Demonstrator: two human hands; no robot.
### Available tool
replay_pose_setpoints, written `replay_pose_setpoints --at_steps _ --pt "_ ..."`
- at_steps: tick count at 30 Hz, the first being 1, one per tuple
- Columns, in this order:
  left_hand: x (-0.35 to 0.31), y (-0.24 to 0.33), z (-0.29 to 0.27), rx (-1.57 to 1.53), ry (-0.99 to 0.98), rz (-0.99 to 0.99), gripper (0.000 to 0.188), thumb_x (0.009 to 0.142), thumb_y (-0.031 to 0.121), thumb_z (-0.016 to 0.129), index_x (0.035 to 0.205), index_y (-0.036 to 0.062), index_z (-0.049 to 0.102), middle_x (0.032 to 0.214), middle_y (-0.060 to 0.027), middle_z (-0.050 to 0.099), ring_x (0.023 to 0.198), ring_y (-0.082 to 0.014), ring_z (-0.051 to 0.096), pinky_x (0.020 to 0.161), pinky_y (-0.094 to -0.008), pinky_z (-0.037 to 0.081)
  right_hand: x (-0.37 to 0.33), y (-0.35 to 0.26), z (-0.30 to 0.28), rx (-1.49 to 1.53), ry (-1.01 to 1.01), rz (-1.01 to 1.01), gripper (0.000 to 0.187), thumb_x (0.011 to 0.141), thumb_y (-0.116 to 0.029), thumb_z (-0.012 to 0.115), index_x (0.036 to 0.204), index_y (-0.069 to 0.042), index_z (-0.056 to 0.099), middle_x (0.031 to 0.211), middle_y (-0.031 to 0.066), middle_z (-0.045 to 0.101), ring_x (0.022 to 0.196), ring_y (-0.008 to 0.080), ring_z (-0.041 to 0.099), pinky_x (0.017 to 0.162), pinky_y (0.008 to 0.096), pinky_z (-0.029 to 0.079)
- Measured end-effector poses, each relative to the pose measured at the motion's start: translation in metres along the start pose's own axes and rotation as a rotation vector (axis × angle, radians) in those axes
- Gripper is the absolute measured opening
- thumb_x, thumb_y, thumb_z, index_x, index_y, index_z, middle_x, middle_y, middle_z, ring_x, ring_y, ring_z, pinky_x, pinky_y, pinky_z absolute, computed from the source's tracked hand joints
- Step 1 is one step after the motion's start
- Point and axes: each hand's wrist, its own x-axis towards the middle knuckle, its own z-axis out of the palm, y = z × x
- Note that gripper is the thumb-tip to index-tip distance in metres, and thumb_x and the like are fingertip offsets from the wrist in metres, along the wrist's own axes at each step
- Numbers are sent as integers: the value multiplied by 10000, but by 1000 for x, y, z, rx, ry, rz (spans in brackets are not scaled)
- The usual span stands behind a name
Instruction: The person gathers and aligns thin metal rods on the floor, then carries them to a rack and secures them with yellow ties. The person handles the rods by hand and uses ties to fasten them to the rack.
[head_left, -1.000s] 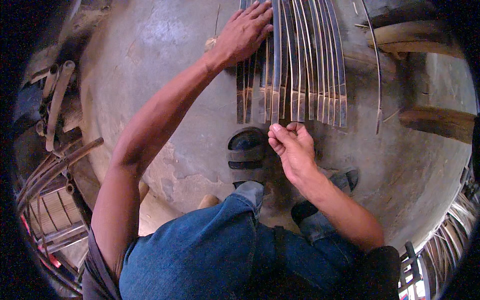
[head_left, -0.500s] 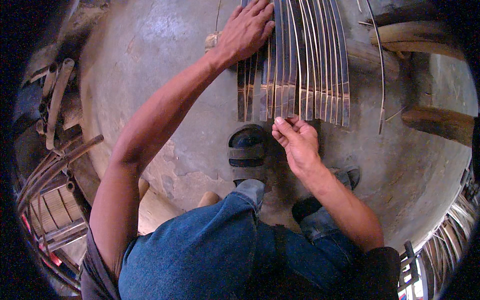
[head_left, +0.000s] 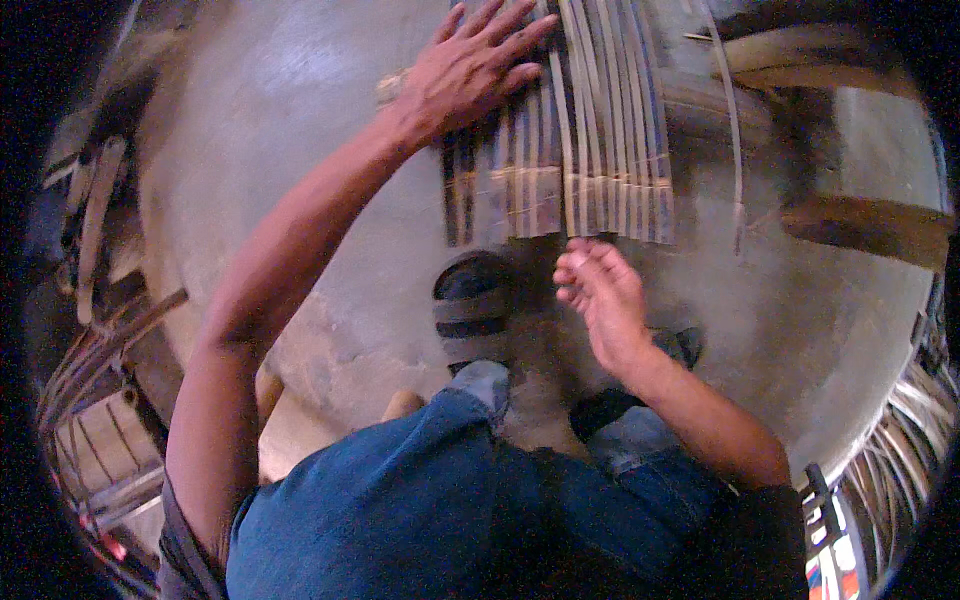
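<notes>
A row of split bamboo strips (head_left: 620, 130), dark with pale edges, lies side by side on the floor at the top of the view. My left hand (head_left: 465, 80) rests flat across the left part of the row, fingers spread. Just below the strips' near ends is my right hand (head_left: 610, 295), its thumb and fingers pinched together. The end of one pale bamboo strip (head_left: 570, 205) meets those fingertips; blur hides the exact grip. A crosswise band of pale marks runs over the strips near their ends.
My sandalled foot (head_left: 472, 300) stands below the strips. Thick wooden logs (head_left: 870, 228) lie at the right, beside a loose thin strip (head_left: 738, 150). Bamboo pieces (head_left: 98, 220) pile up at the left. A bundle of pale strips (head_left: 890, 460) is at the lower right.
The whole view has shifted slightly, so the strips appear further left. My left hand's fingers have spread wider. My right hand stays pinched by the strip ends, and a gap has appeared among the strips.
</notes>
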Motion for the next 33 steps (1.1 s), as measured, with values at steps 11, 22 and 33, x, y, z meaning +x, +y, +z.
replay_pose_setpoints --at_steps 11,22,33 --pt "15 9 -12 -106 15 75 496 908 282 515 1372 153 395 1456 -81 337 1350 -290 300 1095 -493 237 -16 -124 -85 -256 254 -325 334 945 -287 462 1173 -51 520 713 -9 506 587 89 466 524 240 378" --pt "5 34 -5 -81 -45 -79 710 872 572 439 1406 119 325 1503 -90 236 1399 -298 169 1105 -522 169 -12 -95 53 -519 208 -891 412 944 -210 450 1287 15 481 653 20 516 558 88 461 517 273 416" --pt "-11 42 18 -139 -59 -80 694 863 553 477 1382 107 365 1489 -113 261 1385 -313 207 1098 -531 172 9 -36 40 -469 98 -727 413 976 -186 417 1337 14 427 628 -55 409 530 36 377 461 205 344"
